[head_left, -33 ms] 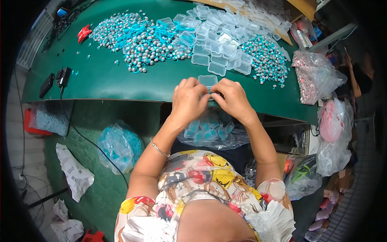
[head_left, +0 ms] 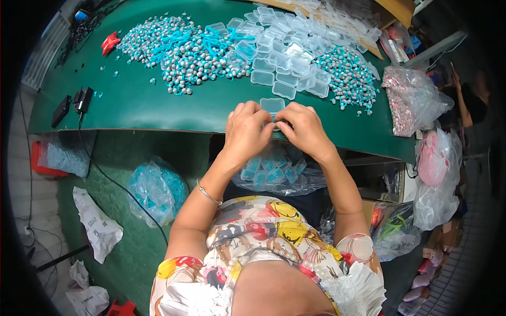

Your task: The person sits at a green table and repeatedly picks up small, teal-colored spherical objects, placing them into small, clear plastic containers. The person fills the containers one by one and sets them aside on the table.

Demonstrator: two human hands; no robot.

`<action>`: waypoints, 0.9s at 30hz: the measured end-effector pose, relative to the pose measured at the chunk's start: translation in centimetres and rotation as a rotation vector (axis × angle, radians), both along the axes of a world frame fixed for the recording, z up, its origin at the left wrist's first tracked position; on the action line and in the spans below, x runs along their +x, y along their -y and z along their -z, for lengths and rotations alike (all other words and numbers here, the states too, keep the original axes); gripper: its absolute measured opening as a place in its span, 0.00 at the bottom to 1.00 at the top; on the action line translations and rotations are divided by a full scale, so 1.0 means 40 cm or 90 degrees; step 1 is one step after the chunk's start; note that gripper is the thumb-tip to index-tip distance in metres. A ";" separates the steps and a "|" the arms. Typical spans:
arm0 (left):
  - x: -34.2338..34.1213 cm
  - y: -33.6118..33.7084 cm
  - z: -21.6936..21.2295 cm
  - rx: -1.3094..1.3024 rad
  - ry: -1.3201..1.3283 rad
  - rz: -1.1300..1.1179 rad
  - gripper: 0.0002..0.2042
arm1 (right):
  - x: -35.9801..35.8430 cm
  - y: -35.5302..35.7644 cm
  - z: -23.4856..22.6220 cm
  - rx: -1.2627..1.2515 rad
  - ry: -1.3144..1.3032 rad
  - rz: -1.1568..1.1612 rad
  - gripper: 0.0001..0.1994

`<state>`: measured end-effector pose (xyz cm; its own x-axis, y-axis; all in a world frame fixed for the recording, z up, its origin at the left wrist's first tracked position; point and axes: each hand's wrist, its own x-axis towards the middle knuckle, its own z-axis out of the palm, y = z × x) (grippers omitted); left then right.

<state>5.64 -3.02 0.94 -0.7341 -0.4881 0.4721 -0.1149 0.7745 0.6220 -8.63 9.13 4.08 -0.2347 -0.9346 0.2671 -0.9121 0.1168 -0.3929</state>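
At the table's near edge is a small clear plastic box (head_left: 272, 106), its lid raised away from me. My left hand (head_left: 246, 128) is at the box's left side, fingers curled and the thumb and fingertips brought together low at its front. From the right, my right hand (head_left: 304, 129) mirrors it, thumb and fingertips pinched close to the left ones. Fingers cover the box's lower part, so what lies inside, and anything small in the pinch, is hidden. Just beyond stand several clear empty-looking boxes (head_left: 285, 89).
A heap of grey-and-turquoise small pieces (head_left: 184, 68) covers the far left; another such pile (head_left: 348, 76) is at right. A bag of pink pieces (head_left: 398, 100) sits at the right edge. Below the table edge, a bag of filled boxes (head_left: 274, 171) is near my lap. A black cable (head_left: 118, 184) hangs left.
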 end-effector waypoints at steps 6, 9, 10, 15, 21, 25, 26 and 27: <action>0.015 0.006 0.005 -0.002 0.003 0.023 0.13 | -0.015 0.004 -0.019 -0.002 0.073 -0.039 0.07; 0.018 0.006 -0.007 -0.023 -0.001 0.035 0.18 | -0.017 0.006 -0.016 -0.018 0.092 -0.051 0.07; 0.019 0.006 -0.009 -0.034 -0.001 0.037 0.19 | -0.017 0.007 -0.014 -0.018 0.095 -0.049 0.07; 0.023 0.017 -0.003 -0.037 0.052 0.057 0.21 | -0.028 0.023 -0.028 -0.012 0.114 -0.018 0.06; 0.019 0.036 -0.011 -0.072 0.054 0.077 0.20 | -0.099 0.161 -0.038 -0.151 0.054 -0.010 0.06; 0.023 0.046 0.002 -0.061 0.034 0.077 0.21 | -0.133 0.295 -0.012 -0.191 -0.125 0.013 0.07; 0.023 0.046 0.003 -0.062 0.031 0.076 0.21 | -0.144 0.328 -0.004 -0.204 -0.135 0.025 0.07; 0.025 0.046 0.007 -0.063 0.030 0.070 0.21 | -0.155 0.367 0.008 -0.216 -0.142 0.033 0.07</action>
